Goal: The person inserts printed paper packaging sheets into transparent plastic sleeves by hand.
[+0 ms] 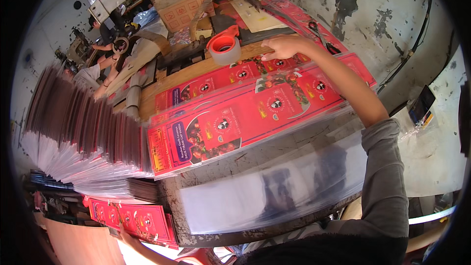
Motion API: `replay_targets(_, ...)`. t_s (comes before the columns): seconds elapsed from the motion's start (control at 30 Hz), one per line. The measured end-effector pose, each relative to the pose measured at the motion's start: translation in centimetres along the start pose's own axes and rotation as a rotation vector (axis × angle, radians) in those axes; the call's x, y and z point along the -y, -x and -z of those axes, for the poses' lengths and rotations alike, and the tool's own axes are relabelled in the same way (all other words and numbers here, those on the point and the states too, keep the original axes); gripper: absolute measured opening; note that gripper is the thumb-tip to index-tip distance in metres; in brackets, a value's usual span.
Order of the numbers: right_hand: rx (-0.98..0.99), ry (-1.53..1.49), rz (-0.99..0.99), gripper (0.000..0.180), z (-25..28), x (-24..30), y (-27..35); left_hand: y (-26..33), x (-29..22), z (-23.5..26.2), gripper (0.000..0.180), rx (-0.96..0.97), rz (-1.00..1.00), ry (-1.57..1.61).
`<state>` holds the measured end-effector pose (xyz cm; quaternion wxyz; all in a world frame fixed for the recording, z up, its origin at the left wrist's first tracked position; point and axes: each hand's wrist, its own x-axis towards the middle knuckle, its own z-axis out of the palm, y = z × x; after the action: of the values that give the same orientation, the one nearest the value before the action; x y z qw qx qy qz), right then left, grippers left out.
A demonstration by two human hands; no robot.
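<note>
My left hand (123, 234) is at the lower left, its fingers closed on the near edge of a red printed sheet (135, 219). Part of that hand is hidden behind the sheet. At the far side of the table, my right hand (287, 46) reaches out with its fingers apart and holds nothing. It is over the back edge of red printed sheets (203, 84), just right of a red tape dispenser (223, 44). In front of them lies a stack of similar red sheets in clear plastic sleeves (240, 122).
A tall fanned pile of sleeved sheets (88, 137) stands on the left. Clear plastic sleeves (270, 191) lie along the table's near side. Scissors (319, 34) rest at the back right. Beyond the table, another person (100, 71) sits near sewing machines (78, 51).
</note>
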<state>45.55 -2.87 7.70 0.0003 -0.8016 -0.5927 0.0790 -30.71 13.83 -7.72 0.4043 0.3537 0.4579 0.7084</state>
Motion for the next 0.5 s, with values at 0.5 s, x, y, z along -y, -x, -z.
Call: replay_targets(0.5, 0.005, 0.110, 0.106, 0.077, -1.0, 2.0, -2.0, -1.9, 0.8, 3.9, 0.048, -0.032, -0.202, -0.018)
